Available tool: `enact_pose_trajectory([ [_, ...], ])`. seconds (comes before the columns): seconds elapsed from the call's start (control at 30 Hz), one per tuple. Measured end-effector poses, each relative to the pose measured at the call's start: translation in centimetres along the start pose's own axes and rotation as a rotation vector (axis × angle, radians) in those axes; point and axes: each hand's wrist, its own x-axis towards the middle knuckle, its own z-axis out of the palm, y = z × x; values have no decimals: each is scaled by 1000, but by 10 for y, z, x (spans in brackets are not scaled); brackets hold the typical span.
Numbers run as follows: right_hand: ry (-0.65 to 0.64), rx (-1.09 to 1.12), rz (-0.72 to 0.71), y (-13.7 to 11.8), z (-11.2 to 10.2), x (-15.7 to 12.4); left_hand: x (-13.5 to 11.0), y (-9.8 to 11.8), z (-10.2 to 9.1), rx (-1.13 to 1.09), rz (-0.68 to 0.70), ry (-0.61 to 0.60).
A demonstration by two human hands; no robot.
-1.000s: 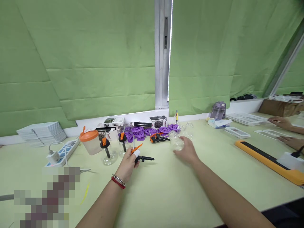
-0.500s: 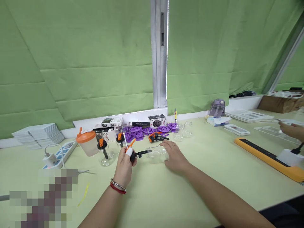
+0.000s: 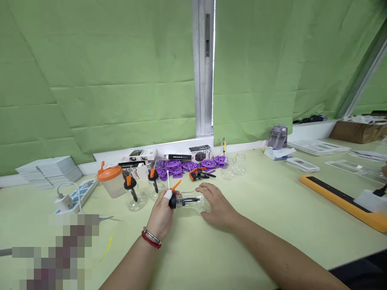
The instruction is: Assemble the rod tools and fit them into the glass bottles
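My left hand (image 3: 161, 215) is closed on a black and orange pump cap (image 3: 173, 198) whose black tube reaches into the neck of a small clear bottle (image 3: 193, 203). The bottle lies on its side above the pale green table (image 3: 248, 225), and my right hand (image 3: 215, 205) wraps round its body. A white cot covers one left fingertip. A red and silver bracelet sits on my left wrist.
Two capped clear bottles (image 3: 134, 197) and an orange-lidded jar (image 3: 111, 181) stand at the left, with purple discs (image 3: 181, 166), boxes and loose caps behind. Empty bottles (image 3: 232, 167) stand further right. A power strip (image 3: 77, 197) lies left, a long orange tool (image 3: 341, 199) right.
My right hand brought a clear bottle from the far right in to the left hand. The cap's tube has gone from free in the air into the bottle's neck.
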Motion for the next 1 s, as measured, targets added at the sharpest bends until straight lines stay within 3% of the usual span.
enact_pose_trajectory([
  [0.33,41,-32,-71,6,-2,0,-8,7,2,96,-83,-170],
  [0.53,78,-33,-173,18,-4,1,-12,16,1,594,-179,-262],
  [0.67,86,123,-215,23,-3,1,-11,20,-1,687,-223,-219],
  [0.83,63,354,-81,30,-4,1,-4,17,-7,631,-310,-212],
  [1.0,-50,611,1,48,0,5,2,6,-11,582,-341,-239],
])
